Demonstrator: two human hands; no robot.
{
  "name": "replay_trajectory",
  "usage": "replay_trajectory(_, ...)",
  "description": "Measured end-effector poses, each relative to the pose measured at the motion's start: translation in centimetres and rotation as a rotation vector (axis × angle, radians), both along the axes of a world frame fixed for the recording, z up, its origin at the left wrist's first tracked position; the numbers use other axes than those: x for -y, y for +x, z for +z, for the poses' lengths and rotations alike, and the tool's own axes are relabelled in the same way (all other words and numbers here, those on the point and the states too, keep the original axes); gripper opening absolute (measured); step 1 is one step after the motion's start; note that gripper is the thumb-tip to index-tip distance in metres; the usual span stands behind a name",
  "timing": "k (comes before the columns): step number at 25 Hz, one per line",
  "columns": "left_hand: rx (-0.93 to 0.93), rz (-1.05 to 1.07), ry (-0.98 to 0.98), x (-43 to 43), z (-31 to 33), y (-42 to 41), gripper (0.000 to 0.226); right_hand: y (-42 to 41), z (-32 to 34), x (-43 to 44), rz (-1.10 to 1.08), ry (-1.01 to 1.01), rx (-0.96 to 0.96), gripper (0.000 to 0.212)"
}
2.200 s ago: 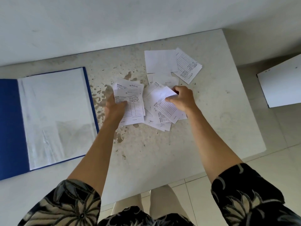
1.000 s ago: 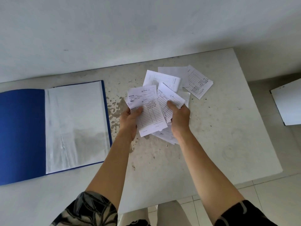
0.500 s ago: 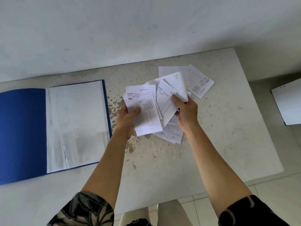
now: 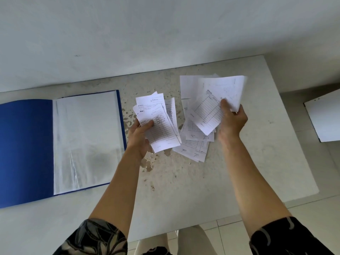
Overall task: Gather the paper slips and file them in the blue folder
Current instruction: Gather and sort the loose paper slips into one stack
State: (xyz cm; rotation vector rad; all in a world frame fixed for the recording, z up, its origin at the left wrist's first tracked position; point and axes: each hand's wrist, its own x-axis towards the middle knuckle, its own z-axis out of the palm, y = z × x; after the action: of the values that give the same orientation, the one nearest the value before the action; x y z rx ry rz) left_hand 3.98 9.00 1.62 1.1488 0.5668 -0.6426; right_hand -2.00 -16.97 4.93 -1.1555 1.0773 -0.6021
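Between both hands' fingers (image 4: 147, 124), paper slips (image 4: 160, 126)

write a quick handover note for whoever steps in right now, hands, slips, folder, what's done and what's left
Left hand: grip shut on a fanned stack of slips.
Right hand: grip shut on a few slips, lifted above the table.
Loose slips lie on the table between the hands; a blank sheet sits further back.
Blue folder lies open at left, no slips in it.
Done: part of the gathering. Left: collect the rest, merge into one stack, file in the folder.
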Motion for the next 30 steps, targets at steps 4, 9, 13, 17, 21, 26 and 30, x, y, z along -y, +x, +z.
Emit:
replay_trajectory(4,0.026,-0.108,-0.11,0.6,0.7,0.0,0.02,0.5,0.9,-2.0,0.203,0.004,0.006,0.024)
replay_trajectory(9,0.041,-0.259,-0.125,1.5,1.0,-0.2,0.021,1.0,1.3,-5.0,0.396,0.002,-0.056,0.025)
replay_trajectory(13,0.026,-0.317,-0.132,1.4,0.9,-0.3,0.026,1.7,1.3,-5.8,0.417,0.051,-0.032,0.022)
replay_trajectory(17,0.057,-0.279,-0.108,0.6,0.5,-0.3,0.032,1.8,1.3,-5.4,0.42,0.142,0.013,0.006)
replay_trajectory(21,0.051,-0.258,-0.083,-0.2,0.0,-0.4,0.034,1.8,1.3,-3.9,0.304,0.249,0.049,0.014)
replay_trajectory(26,0.057,-0.213,-0.102,-0.6,0.4,-0.1,0.027,1.8,1.6,-2.2,0.311,0.182,0.026,0.02)
replay_trajectory(30,0.074,-0.218,-0.11,-0.4,0.6,0.5,0.033,2.2,1.6,-3.3,0.448,0.031,-0.095,0.01)
